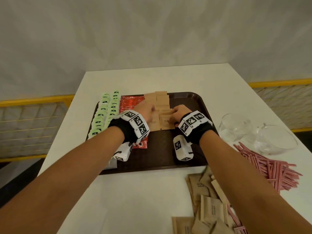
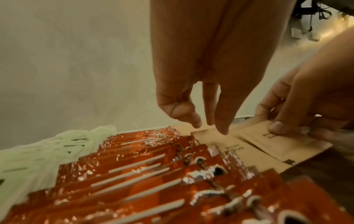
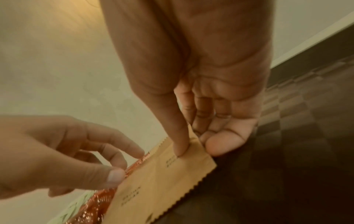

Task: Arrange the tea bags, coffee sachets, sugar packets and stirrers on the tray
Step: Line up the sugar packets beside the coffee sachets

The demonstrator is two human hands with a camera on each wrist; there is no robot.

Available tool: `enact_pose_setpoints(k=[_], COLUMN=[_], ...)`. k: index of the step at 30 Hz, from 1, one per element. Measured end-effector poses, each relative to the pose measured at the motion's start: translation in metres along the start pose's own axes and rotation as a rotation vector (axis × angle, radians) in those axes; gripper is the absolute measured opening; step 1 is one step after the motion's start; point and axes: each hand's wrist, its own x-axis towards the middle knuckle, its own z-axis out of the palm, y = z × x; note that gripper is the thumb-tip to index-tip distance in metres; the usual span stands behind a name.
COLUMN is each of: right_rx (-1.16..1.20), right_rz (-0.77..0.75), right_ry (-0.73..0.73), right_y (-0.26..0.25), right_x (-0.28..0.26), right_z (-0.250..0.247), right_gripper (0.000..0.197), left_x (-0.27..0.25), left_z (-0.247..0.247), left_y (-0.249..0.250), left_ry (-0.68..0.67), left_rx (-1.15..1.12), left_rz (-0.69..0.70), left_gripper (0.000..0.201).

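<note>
Right hand (image 1: pixel 179 115) pinches a brown sugar packet (image 1: pixel 166 121), print unreadable; left hand (image 1: pixel 147 110) hovers slack-fingered over the tray (image 1: pixel 190 102).

Both forearms reach forward side by side, each wrist wrapped in a black band with white marker blocks. The left grip (image 1: pixel 146 110) hangs palm down, fingers loosely extended and apart. The right grip (image 1: pixel 177 114) has thumb and forefinger pressed together in a pinch.

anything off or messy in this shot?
Mostly tidy. On the tray, the green tea bags overhang the left rim. Off the tray, loose brown packets and pink stirrers lie in jumbled heaps on the table, not yet arranged. Nothing looks spilled or torn.
</note>
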Motion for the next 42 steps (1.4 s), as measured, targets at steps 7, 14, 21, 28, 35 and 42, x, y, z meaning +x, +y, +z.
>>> enact_pose_setpoints(k=[7, 14, 21, 28, 35, 42], right_rx=[-0.027, -0.061, -0.089, -0.032, 0.113, 0.007], right_rz=[-0.019, -0.034, -0.062, -0.090, -0.315, -0.357], right_ry=[0.014, 0.074, 0.123, 0.142, 0.055, -0.147], right_y=[0.001, 0.002, 0.000, 0.005, 0.005, 0.063], right_x=[0.004, 0.008, 0.006, 0.002, -0.075, -0.180], right_z=[-0.001, -0.001, 0.007, 0.001, -0.023, -0.028], right_gripper=[0.034, 0.021, 0.033, 0.035, 0.029, 0.019], left_x=[-0.007, -0.006, -0.007, -0.011, -0.080, -0.178], left_z=[0.010, 0.013, 0.011, 0.008, -0.003, 0.040], left_y=[0.005, 0.003, 0.006, 0.007, 0.026, 0.042], left_ry=[-0.130, -0.091, -0.108, -0.098, -0.062, -0.381], left_rx=[0.312, 0.265, 0.254, 0.272, -0.107, -0.209], left_rz=[0.035, 0.035, 0.023, 0.018, 0.231, 0.394], left_gripper=[0.072, 0.069, 0.071, 0.077, 0.064, 0.050])
